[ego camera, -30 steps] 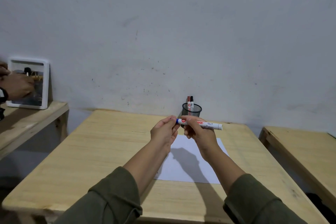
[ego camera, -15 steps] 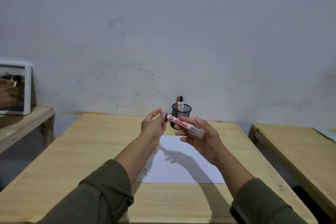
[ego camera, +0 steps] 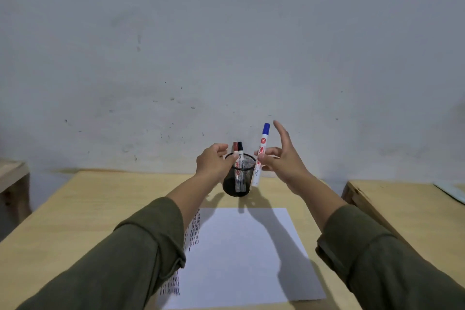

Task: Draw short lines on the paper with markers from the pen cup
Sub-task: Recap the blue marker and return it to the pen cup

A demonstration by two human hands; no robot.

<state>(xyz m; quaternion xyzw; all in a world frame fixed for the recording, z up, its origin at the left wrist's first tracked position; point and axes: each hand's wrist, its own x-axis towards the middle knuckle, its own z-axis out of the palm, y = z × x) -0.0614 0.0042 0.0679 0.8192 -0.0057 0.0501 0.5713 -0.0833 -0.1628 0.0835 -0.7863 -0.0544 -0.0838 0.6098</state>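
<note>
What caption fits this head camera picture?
Right hand holds a capped blue marker upright beside the pen cup.

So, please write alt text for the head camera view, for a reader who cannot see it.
The right hand holds a blue-capped marker upright beside a black mesh pen cup that holds two more markers. The left hand hovers at the cup's other side. A white paper with short lines at its left edge lies on the wooden table.
</note>
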